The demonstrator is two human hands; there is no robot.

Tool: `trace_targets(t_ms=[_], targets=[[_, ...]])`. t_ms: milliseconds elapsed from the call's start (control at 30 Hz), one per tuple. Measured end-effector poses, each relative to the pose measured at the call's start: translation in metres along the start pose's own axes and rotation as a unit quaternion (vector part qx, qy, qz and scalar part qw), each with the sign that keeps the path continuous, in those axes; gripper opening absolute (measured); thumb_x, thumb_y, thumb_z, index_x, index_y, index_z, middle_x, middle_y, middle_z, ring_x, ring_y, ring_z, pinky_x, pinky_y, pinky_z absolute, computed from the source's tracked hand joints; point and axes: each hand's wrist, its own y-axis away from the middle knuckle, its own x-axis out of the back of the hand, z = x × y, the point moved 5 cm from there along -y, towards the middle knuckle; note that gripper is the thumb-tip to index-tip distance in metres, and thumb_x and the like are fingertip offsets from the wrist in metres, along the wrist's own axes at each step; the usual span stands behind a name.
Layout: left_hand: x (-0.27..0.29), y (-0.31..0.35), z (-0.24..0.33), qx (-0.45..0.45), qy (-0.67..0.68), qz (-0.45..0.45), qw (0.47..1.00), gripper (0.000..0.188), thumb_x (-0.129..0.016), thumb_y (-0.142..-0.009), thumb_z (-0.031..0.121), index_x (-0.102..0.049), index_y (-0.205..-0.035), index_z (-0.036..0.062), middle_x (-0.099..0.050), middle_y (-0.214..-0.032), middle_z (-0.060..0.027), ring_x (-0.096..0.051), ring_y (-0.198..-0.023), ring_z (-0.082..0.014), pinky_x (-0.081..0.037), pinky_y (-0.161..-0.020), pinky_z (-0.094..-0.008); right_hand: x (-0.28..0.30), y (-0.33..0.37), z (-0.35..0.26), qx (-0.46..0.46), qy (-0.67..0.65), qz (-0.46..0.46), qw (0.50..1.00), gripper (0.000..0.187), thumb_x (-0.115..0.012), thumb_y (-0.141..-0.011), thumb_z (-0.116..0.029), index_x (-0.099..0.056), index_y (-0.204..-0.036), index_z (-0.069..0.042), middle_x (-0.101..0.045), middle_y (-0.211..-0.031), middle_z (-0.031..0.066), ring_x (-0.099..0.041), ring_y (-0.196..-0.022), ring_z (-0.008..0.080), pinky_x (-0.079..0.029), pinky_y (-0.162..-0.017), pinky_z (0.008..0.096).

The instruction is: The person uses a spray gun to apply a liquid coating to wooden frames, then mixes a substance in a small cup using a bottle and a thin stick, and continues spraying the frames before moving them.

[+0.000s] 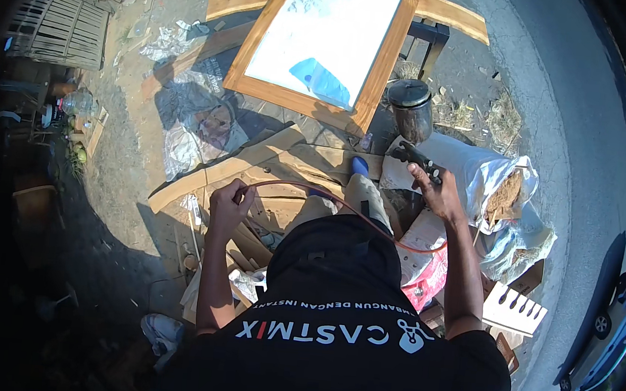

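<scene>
My left hand [232, 201] is closed, its fingers pinching a thin reddish-brown hose [343, 198]. The hose curves across in front of my waist and passes behind my right forearm, where its end is hidden. My right hand [439, 196] grips a dark spray gun [416, 157] pointed to the left and away from me. Beyond the gun stands a dark, lidded canister [414, 111]. Farther ahead is a wooden frame [303, 102] around a bright white panel with a blue patch, raised on a support. Neither hand touches it.
Wooden boards [241, 162] lie around my feet. To the right are an open white sack [505, 191] with brown contents and a slotted pale board [514, 309]. Crumpled plastic [199, 120] lies left of the frame. A road [596, 147] with a parked car runs along the right.
</scene>
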Motion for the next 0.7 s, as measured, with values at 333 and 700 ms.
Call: trace_targets(t_ms=[333,700], targets=[[-0.022,-0.033,0.018,-0.038,-0.029,-0.062,0.997,0.02,-0.072,-0.093,0.015,-0.063,-0.08,0.0019,-0.038,-0.055,0.0057,-0.031,-0.053,-0.0034,-0.024,-0.049,-0.027,0.011,-0.047,0.066,-0.022,-0.077,0.078,0.994,0.06,-0.067,-0.093,-0.059,-0.07,-0.086,0.0,-0.061,-0.066,0.0052,-0.056,-0.065,0.0132,-0.047,-0.063,0.0337],[-0.034,-0.028,0.025,0.027,-0.026,-0.006,0.999,0.025,-0.073,-0.093,0.017,-0.061,-0.078,0.002,-0.04,-0.055,0.0034,-0.033,-0.053,-0.005,-0.028,-0.049,-0.028,0.063,-0.157,0.071,0.027,-0.105,0.19,0.976,0.07,-0.07,-0.089,-0.062,-0.073,-0.11,0.005,-0.068,-0.072,0.0127,-0.068,-0.071,0.0189,-0.053,-0.069,0.036]])
